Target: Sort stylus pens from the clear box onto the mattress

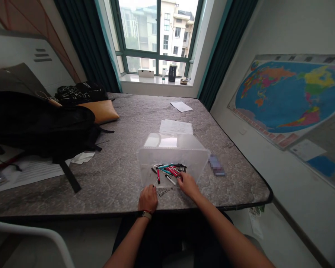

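Note:
A clear plastic box (173,156) sits near the front edge of the bed, and a loose heap of pens (170,170) in red, teal, black and white shows inside it. My right hand (187,183) reaches in from the right, its bent fingertips at the heap; what they pinch is hidden. A white pen (170,180) lies just left of those fingers. At the box's near left corner, my left hand (148,198) is closed, with a thin light-coloured tip by its fingers, too small to name. A red pen (158,176) lies close above it.
Papers (175,127) lie behind the box, with another sheet (181,107) farther back. A blurred flat object (216,165) is right of the box. At left are a black backpack (39,126) and an orange-tan pillow (102,111). The mattress edge (114,214) runs before me.

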Motion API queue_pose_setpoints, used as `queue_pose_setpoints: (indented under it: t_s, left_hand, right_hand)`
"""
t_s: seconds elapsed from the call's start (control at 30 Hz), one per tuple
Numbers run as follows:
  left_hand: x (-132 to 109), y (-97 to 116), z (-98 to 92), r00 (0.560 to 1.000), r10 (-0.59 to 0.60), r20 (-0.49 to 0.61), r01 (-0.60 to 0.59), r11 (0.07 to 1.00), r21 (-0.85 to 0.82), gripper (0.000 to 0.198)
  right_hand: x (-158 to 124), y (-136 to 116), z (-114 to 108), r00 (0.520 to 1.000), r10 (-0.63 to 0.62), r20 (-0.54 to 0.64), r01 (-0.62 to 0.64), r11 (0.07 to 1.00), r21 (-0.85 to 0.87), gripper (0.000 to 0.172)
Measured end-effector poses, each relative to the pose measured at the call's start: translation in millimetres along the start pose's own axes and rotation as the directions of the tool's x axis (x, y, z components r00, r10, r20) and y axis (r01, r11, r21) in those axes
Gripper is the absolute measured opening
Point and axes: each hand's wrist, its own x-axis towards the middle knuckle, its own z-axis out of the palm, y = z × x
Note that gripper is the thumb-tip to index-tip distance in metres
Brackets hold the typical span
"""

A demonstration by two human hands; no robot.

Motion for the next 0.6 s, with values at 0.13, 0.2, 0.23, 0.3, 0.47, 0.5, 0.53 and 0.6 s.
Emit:
queue_pose_setpoints:
  t_s: [0.13,0.2,0.23,0.3,0.47,0.5,0.53,0.6]
  left_hand:
    - [0,1,-1.2,1.000,-0.003,-0.010,0.002,1.000,-0.025,0.022]
    - [-1,1,-1.7,1.000,0.003,-0.012,-0.004,1.000,-0.027,0.021]
    - [-1,0,-1.9,1.000,0.008,-0.011,-0.008,1.000,-0.028,0.021]
    - [-1,0,-2.4,1.000,0.018,-0.005,-0.018,0.999,-0.039,0.021]
    - [-2,-1,-1.9,1.000,0.018,-0.013,-0.019,0.999,-0.042,0.020]
    - [-2,-1,-1.6,1.000,0.022,-0.016,-0.022,0.999,-0.039,0.020]
    - [-3,-1,-1.2,0.999,0.027,-0.019,-0.028,0.999,-0.036,0.019]
    - [-2,-1,-0.7,0.999,0.037,-0.027,-0.038,0.999,-0.033,0.018]
  right_hand:
    - [29,-20,2,0.984,-0.093,0.151,0.115,0.983,-0.143,0.019]
    - [45,-30,4,0.968,-0.113,0.222,0.160,0.966,-0.204,0.021]
    - [52,-35,6,0.961,-0.119,0.251,0.176,0.960,-0.219,0.022]
    - [64,-45,11,0.947,-0.131,0.295,0.203,0.952,-0.230,0.022]
    - [79,-64,30,0.927,-0.145,0.347,0.247,0.930,-0.271,0.024]
    - [80,-66,33,0.926,-0.143,0.349,0.250,0.926,-0.284,0.026]
    - [81,-68,36,0.926,-0.139,0.351,0.251,0.921,-0.297,0.027]
    - [83,-70,40,0.927,-0.126,0.354,0.248,0.913,-0.323,0.030]
